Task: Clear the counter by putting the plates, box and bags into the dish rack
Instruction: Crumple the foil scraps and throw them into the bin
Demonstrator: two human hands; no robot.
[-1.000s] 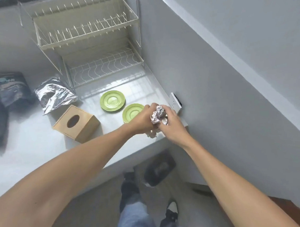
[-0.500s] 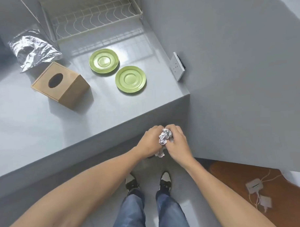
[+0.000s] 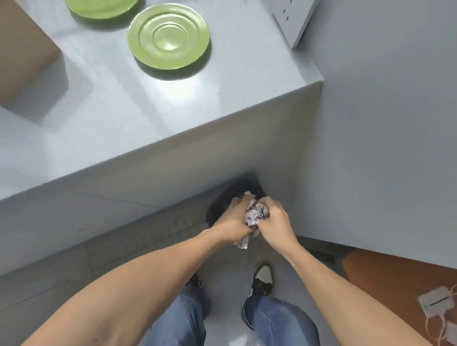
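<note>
Both hands, left [image 3: 234, 221] and right [image 3: 274, 223], grip a foil wad [image 3: 254, 213] over the bin [image 3: 223, 201]; next, drop it, then fetch plates [image 3: 168, 35] off the bench [image 3: 142, 111].

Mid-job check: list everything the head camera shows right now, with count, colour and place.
plates: two, green, far counter; one cut off by the top edge
box: one, tan, counter's left edge, partly out of frame
counter: one, grey-white
wall socket: one, white, top right
bin: one, dark, on the floor under the hands
crumpled foil wad: one, silver, held over the bin
adapters: two, white, corded, floor at right
left hand, right hand: both closed on the wad
jeans, shoes: bottom centre
</note>
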